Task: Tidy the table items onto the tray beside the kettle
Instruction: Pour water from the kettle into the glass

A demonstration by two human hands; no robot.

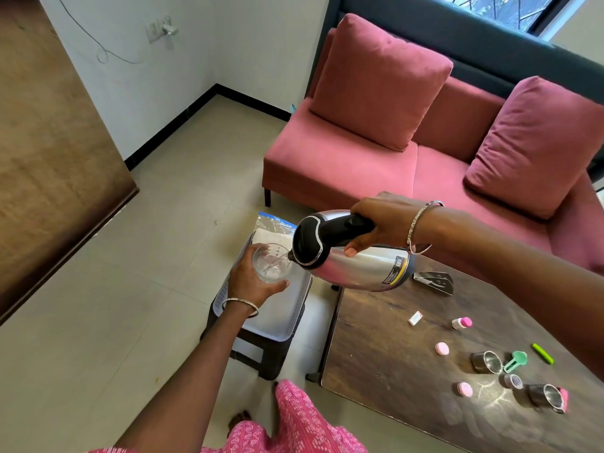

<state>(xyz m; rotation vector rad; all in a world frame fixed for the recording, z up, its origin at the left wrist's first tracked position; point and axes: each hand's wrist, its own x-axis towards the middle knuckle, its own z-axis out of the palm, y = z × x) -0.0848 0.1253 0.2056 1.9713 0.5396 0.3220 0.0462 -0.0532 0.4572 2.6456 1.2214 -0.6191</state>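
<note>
Pale floor tiles [137, 256] are filling the left of the view. A pink sofa [353, 165] is standing at the back, and a dark wooden desk [385, 361] is sitting at lower right. Just left of the desk, a dark stool [258, 358] is carrying the grey tray [291, 322].

Right hand [385, 223]: the grip is wrapping fully round the black handle of the steel kettle [359, 266], with the thumb underneath. The kettle is hanging in the air and tilting spout-down to the left. Its base is hanging over the desk's far left corner and its spout is reaching out over the tray.

Left hand [251, 282]: the grip is curling round a clear glass [273, 264] and holding it upright above the tray. The kettle spout is meeting the glass rim, and water is showing inside the glass.

Tray: a clear plastic bag [276, 225] with white contents is lying at its far end. The left wrist is hiding part of the near end.

Desk, items lying loose, all well apart from the tray:
- black foil packet [433, 280], near the kettle's base
- white sachet [415, 318], with a pink-capped bottle [461, 323] to its right
- pink cap [442, 348] mid-desk and a second pink cap [464, 389] nearer
- steel cup [487, 361], with a green scoop [516, 359] just beside it
- small jar [513, 381] sitting between that cup and a second steel cup [549, 396]
- green stick [543, 353], beyond the scoop
</note>
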